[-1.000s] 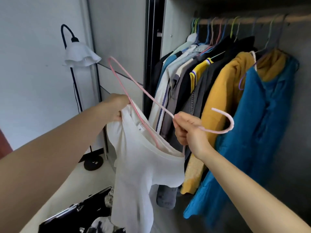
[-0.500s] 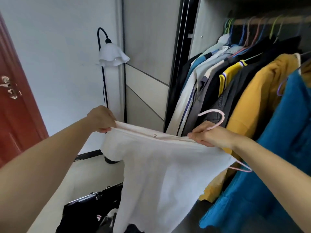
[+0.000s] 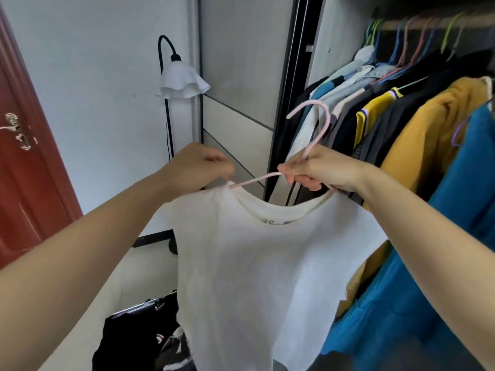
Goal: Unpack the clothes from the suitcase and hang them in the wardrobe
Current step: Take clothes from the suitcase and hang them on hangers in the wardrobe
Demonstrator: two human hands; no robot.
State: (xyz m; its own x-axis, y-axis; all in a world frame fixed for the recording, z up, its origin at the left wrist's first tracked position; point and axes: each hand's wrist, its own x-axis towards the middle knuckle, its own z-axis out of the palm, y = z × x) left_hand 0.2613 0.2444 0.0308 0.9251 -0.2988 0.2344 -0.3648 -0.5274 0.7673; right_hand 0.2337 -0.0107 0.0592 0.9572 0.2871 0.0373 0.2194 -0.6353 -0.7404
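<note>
Bedroom corner, seen from above two outstretched arms: a white wall, a red-brown door (image 3: pixel 24 145) with an ornate handle at the left edge, and a black floor lamp (image 3: pixel 182 81) with a frilled white shade standing against the wardrobe's grey sliding panel (image 3: pixel 235 76). Pale floor (image 3: pixel 128 285) runs along the wall to a dark skirting strip.

At centre a white T-shirt (image 3: pixel 257 277) hangs full length on a pink hanger (image 3: pixel 316 129), its neckline facing the camera with a small label showing. The left hand (image 3: pixel 198 167) is pinched shut on the shirt's shoulder where the hanger's arm enters the collar; the right hand (image 3: pixel 318 170) is closed around the hanger just below its hook, which curls upward in front of the open wardrobe.

To the right the wardrobe rail (image 3: pixel 434 22) is crowded — coloured hangers carry dark shirts, a yellow-trimmed top, a mustard jacket (image 3: pixel 428 129) and a teal coat (image 3: pixel 460 210), packed shoulder to shoulder. The T-shirt's right edge sits just beside the mustard jacket. Below, at the bottom edge, the open suitcase (image 3: pixel 139 336) lies on the floor with dark clothes inside — partly hidden by the shirt's hem.
</note>
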